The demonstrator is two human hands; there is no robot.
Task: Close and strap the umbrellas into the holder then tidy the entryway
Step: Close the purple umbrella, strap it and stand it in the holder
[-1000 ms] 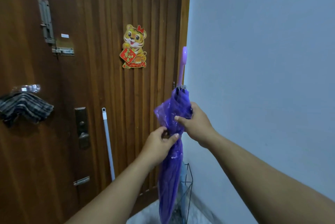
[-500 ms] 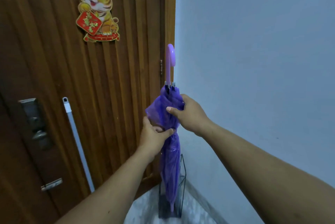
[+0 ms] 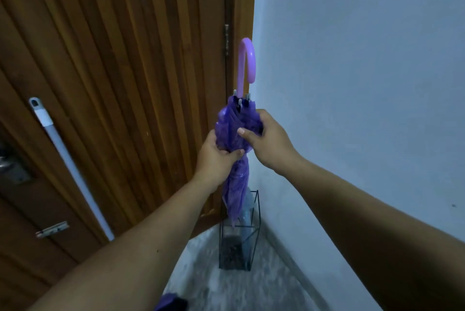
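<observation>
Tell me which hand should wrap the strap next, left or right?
Right, probably. The left hand already clamps the umbrella below the bunched folds, steadying it over the holder. The right hand sits higher on the loose canopy, thumb free. No strap is visible.

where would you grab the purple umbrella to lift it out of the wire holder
Probably the curved handle. The purple umbrella stands upright, tip down in the wire holder, with the hook clear above both hands. Come from above or from the door side, since the wall is close on the right. The folded canopy is loose and bunched.
</observation>
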